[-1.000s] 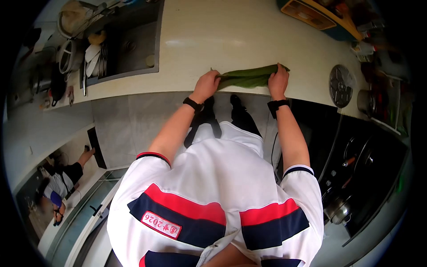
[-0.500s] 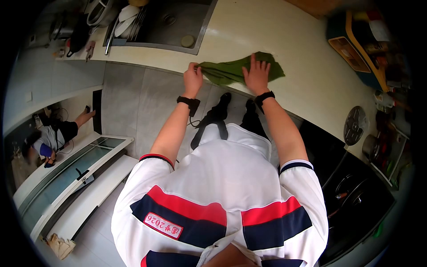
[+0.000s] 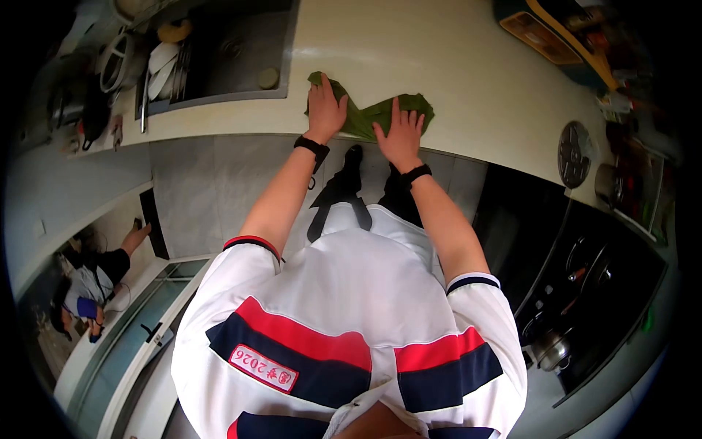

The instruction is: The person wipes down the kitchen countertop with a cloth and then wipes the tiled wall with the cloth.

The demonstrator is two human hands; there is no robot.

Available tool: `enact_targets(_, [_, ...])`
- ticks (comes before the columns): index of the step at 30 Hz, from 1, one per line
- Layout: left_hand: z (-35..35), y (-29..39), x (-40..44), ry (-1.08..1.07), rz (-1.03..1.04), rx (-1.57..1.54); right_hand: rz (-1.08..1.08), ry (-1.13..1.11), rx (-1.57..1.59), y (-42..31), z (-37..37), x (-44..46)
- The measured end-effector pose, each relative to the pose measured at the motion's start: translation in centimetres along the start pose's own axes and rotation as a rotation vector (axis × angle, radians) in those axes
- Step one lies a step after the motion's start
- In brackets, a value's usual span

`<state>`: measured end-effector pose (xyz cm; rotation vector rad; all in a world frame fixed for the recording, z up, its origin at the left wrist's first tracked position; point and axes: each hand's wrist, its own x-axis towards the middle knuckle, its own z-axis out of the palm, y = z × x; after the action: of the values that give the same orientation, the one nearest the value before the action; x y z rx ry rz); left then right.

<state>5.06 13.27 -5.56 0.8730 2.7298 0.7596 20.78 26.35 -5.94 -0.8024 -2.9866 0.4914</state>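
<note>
With the left hand (image 3: 327, 110) and the right hand (image 3: 402, 137) both laid palm-down on the green cloth (image 3: 357, 123), fingers straight and nothing clenched, the spreading is best done with flat, even pressure from the palms rather than the fingertips; I would work outward from the pinched middle, since the folds gather there between the hands, and hold one side down while the other is smoothed, so the whole piece does not skid; the front edge of the counter (image 3: 468, 80) runs close below it, so a push away from the body seems safer than a drag toward it; how hard either palm presses, I cannot tell. The cloth lies at the upper middle of the frame, on the pale counter, just right of the sink (image 3: 289, 51) in the upper left; it is a deep leaf green, rumpled and limp-looking, broad at both ends and narrow at the centre, roughly like a bow; its right end fans out past the fingers, while much of its left end is hidden under the hand.
</note>
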Motion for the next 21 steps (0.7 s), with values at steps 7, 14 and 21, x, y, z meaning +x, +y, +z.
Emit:
enact_targets(7, [6.2,7.7,-0.1,-0.116,0.248,0.112,0.333,0.147,-0.023,9.9,-2.2,-3.7])
enact_targets(14, [8.7,13.1,-2.7,-0.303,0.585,-0.016,0.491,0.147,-0.079,18.7,-4.1,-5.5])
enact_targets(21, [6.5,12.0,-3.7,-0.296,0.459,-0.049,0.536,-0.025,-0.023,17.4,-6.1,-0.4])
